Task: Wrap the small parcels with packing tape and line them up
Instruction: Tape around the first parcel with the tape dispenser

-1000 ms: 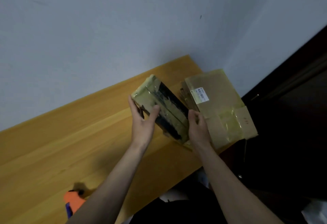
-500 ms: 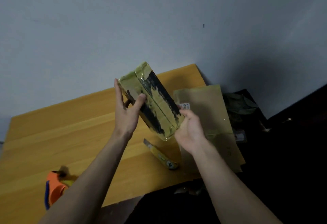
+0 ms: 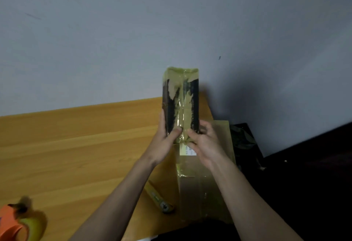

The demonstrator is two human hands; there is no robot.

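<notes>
A long narrow parcel (image 3: 181,97), dark and wrapped in yellowish tape, is held upright above the wooden table (image 3: 76,155), its top end against the wall. My left hand (image 3: 164,141) grips its lower left side with the thumb pressed on the front face. My right hand (image 3: 204,141) grips the lower right side, thumb on the front too. Under my hands a flat brown taped parcel (image 3: 202,183) with a white label lies at the table's right end. An orange tape dispenser (image 3: 17,223) sits at the bottom left.
A yellow utility knife (image 3: 158,198) lies on the table between my forearms, beside the flat parcel. A grey wall rises right behind the table. Dark bags (image 3: 243,141) and dark floor lie beyond the table's right edge.
The narrow parcel has turned from tilted to upright and risen towards the wall. Both hands slid down to its lower end. The view has swung, showing more of the table.
</notes>
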